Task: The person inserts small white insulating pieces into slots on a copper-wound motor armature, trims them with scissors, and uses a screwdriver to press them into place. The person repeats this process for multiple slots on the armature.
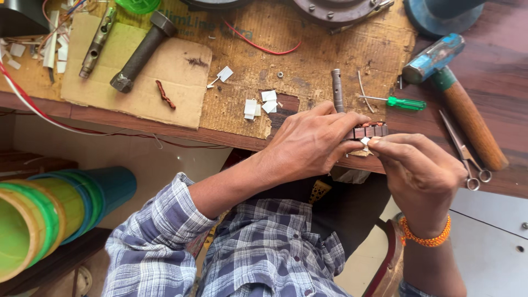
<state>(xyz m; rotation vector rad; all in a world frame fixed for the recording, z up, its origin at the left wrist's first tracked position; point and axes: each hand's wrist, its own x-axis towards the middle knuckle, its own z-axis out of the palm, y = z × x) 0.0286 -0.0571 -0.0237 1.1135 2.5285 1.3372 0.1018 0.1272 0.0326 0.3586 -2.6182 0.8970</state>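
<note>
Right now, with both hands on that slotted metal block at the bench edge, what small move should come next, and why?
Probably push the white paper slip further into the slotted block. The right hand pinches the slip at the block's near edge, with part of it showing outside, while the left hand grips the block from above against the bench, so it looks braced for a push.

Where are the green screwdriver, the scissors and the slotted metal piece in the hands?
green screwdriver (406,103), head view, on its handle.
scissors (477,177), head view, by the finger loops.
slotted metal piece (369,131), head view, on its visible top.
</note>
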